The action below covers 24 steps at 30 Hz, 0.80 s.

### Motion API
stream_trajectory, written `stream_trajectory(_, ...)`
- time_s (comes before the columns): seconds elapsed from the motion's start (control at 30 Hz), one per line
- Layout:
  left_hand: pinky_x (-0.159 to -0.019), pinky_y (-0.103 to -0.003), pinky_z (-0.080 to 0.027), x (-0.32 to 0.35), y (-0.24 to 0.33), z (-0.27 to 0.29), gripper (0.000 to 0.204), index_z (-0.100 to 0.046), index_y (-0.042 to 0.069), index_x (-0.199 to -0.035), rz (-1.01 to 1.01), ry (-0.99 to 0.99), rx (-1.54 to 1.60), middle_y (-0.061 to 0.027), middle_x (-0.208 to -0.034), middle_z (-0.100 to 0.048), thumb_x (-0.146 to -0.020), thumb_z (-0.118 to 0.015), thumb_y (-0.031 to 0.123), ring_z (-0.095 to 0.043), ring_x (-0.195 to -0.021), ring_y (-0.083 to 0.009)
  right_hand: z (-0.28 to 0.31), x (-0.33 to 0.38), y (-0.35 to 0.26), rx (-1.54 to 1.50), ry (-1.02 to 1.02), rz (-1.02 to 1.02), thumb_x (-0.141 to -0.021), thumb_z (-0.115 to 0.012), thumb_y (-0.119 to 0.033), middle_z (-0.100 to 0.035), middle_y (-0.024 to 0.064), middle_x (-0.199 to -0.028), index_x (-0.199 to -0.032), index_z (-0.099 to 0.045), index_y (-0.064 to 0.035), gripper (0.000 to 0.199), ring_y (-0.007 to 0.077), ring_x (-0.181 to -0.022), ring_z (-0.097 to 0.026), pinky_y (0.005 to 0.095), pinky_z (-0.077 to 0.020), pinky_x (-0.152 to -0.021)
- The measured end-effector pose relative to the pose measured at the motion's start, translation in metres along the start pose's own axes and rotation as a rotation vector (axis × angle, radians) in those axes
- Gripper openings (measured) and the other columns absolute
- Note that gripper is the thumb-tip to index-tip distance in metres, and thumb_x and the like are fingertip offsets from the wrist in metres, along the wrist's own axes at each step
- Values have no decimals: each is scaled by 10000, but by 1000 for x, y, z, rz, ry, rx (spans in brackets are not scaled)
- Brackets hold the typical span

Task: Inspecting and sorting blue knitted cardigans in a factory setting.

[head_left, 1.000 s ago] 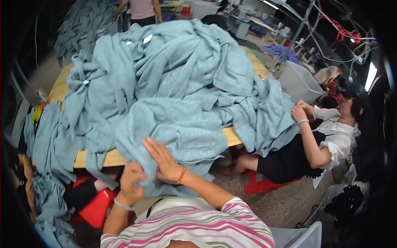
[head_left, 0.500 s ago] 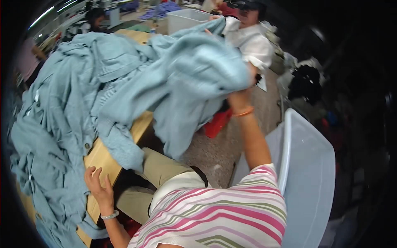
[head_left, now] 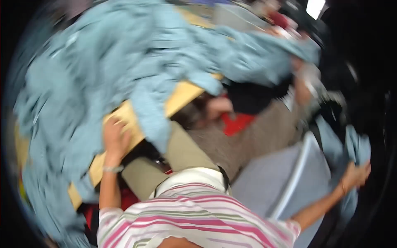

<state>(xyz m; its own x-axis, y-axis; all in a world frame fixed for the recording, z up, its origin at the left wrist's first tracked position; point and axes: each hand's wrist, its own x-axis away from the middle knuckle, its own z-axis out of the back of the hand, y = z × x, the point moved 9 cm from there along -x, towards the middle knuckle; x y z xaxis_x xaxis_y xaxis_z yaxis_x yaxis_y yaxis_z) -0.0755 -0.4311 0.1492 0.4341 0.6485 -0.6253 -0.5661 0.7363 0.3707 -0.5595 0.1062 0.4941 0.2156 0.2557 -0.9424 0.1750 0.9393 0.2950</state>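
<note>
Far out to the right, my right hand (head_left: 355, 175) is closed on a light-blue knit sweater (head_left: 359, 142), which hangs above and below the fist beside a large plastic bin (head_left: 264, 180). The picture is blurred, so its folds are unclear. On the left, my left hand (head_left: 116, 138) rests at the edge of a wooden table (head_left: 184, 97), fingers a little apart and nothing in them. It lies next to a big heap of blue knit sweaters (head_left: 103, 66) that covers most of the table and droops over its near edge.
Across the table's far right end, another person's arm (head_left: 304, 89) is at the blue knitwear. A second pale bin (head_left: 237, 18) stands at the back. Something red (head_left: 237, 123) lies low by the table on the brown floor (head_left: 264, 132). My knees are under the table edge.
My right hand has swung from over the table to the far right with a blue sweater, out past the bin. My left hand stays by the table edge. The view has turned rightward.
</note>
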Motion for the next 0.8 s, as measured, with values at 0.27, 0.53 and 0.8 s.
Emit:
stream_trajectory(0.27, -978, -476, -353, 25, -35, 85, 404, -572, 85, -1104, 272, 210, -265, -149, -1192, -497, -738, -738, 134, -444, -1199, -368, 137, 5, -301, -1118, -19, 528, -862, -651, -95, -545, 153, -1335, -1303, -544, -18, 460, 312, -1266, -474, 387, -336, -1057)
stream_trajectory(0.53, -940, -437, -391, 77, -98, 144, 494, -546, 35, -1160, 585, 366, -314, -166, -1166, -531, -749, -752, 217, -495, -1098, -359, 322, 141, -520, -1929, -317, 1183, -708, -751, -96, -499, 196, -1284, -1217, -575, -88, 539, 383, -1144, -493, 460, -400, -953)
stream_trajectory(0.8, -776, -383, -488, 9, -186, 134, 571, -544, -39, -1146, 788, 645, 38, -158, -935, -629, -736, -766, 290, -600, -853, -340, 423, 200, -541, -2176, -383, 1514, -747, -739, -122, -538, 174, -1244, -1170, -602, -68, 448, 335, -1053, -568, 428, -463, -856)
